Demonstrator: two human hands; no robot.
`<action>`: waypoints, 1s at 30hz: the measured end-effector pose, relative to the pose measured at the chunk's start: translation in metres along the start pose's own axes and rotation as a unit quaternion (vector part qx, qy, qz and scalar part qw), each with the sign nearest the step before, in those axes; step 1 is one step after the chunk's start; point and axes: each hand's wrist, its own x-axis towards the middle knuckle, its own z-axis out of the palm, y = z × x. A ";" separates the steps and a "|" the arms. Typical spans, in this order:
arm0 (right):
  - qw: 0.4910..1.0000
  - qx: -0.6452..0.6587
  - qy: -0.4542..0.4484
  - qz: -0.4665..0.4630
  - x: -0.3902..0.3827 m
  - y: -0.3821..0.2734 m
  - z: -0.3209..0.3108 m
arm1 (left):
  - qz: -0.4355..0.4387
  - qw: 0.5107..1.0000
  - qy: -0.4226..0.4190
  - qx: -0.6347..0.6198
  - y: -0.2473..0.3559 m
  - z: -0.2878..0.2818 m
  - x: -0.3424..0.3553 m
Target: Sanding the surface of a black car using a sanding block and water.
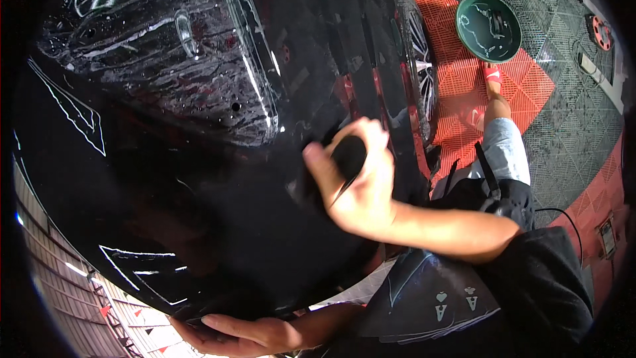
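Note:
A glossy black car body (232,225) fills the left and middle of the head view. My right hand (361,189) is curled around a black rounded pad-like thing (348,158) and presses it to the dark panel; motion blurs it, so its exact kind is unclear. Just beyond lies a glass pane (165,73) streaked with whitish wet film. Down at the near edge of the bodywork, my left hand (248,336) lies along the rim with its fingers stretched out, thumb uppermost, holding nothing that I can see.
A spoked car wheel (424,66) stands right of the panel. On the red and grey grid floor (556,126) sits a round green basin (489,28) beside my sandalled foot (491,74). A black cable (575,225) curves over the floor at right.

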 end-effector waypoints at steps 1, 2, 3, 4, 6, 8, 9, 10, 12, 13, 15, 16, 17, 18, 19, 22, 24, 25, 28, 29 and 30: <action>0.999 0.035 -0.018 -0.029 -0.003 -0.017 0.003 | 0.000 1.000 0.000 -0.002 0.000 -0.002 0.003; 0.995 0.071 -0.037 -0.058 -0.005 -0.028 0.004 | 0.007 1.000 0.011 0.016 0.000 -0.004 0.006; 0.995 0.065 -0.042 -0.069 -0.002 -0.028 0.005 | 0.013 0.999 0.021 0.035 -0.001 -0.006 0.008; 0.993 0.032 -0.055 -0.097 0.009 -0.022 -0.004 | 0.015 0.999 0.014 0.031 -0.001 -0.005 0.008; 0.998 -0.002 -0.029 -0.052 0.010 0.014 -0.010 | 0.011 0.999 0.015 0.048 0.000 -0.003 0.006; 0.998 0.022 -0.014 -0.051 0.004 0.002 -0.004 | 0.017 0.998 0.024 0.051 -0.001 -0.004 0.005; 0.996 0.056 -0.019 -0.069 0.004 -0.010 0.001 | 0.021 0.999 0.020 0.043 -0.003 0.002 0.002; 0.991 0.098 -0.028 -0.082 0.003 -0.023 0.005 | 0.023 0.999 0.019 0.045 -0.005 0.001 0.003; 0.988 0.080 -0.063 -0.116 0.012 -0.018 -0.001 | 0.035 0.998 0.028 0.035 -0.008 0.000 0.005; 0.992 0.046 -0.057 -0.101 0.010 -0.006 -0.006 | 0.037 0.998 0.027 0.037 -0.008 -0.001 0.005; 0.995 0.029 -0.059 -0.072 0.013 0.009 -0.015 | -0.001 1.000 0.025 -0.003 -0.002 0.001 0.000; 0.995 0.029 -0.059 -0.074 0.007 0.009 -0.011 | -0.003 1.000 0.027 -0.004 -0.002 0.002 0.000; 0.994 0.069 -0.035 -0.077 0.000 0.003 -0.001 | 0.017 0.999 0.027 -0.006 -0.004 0.003 0.000; 0.990 0.116 -0.013 -0.074 -0.001 -0.017 0.008 | 0.041 0.999 0.029 0.000 -0.005 -0.006 0.005; 0.988 0.126 -0.023 -0.086 0.003 -0.021 0.009 | 0.035 0.999 0.019 -0.002 -0.008 0.002 0.002; 0.990 0.035 -0.032 -0.136 0.013 0.010 -0.002 | 0.029 0.999 0.025 0.007 -0.006 -0.001 0.003; 0.999 0.005 -0.046 -0.024 0.004 0.042 -0.012 | 0.023 0.999 0.023 0.004 -0.003 0.005 -0.001; 0.998 0.023 -0.026 -0.047 0.007 0.028 -0.010 | 0.019 1.000 0.021 0.000 -0.001 0.010 -0.004; 0.986 0.130 -0.044 -0.098 0.009 -0.026 0.009 | 0.027 0.999 0.035 0.005 -0.002 0.000 0.004; 0.988 0.105 -0.048 -0.106 0.011 -0.018 0.007 | 0.027 0.999 0.034 0.008 -0.003 -0.004 0.005; 0.989 0.078 -0.050 -0.120 0.019 0.002 0.001 | 0.022 0.999 0.033 0.003 -0.001 0.001 0.002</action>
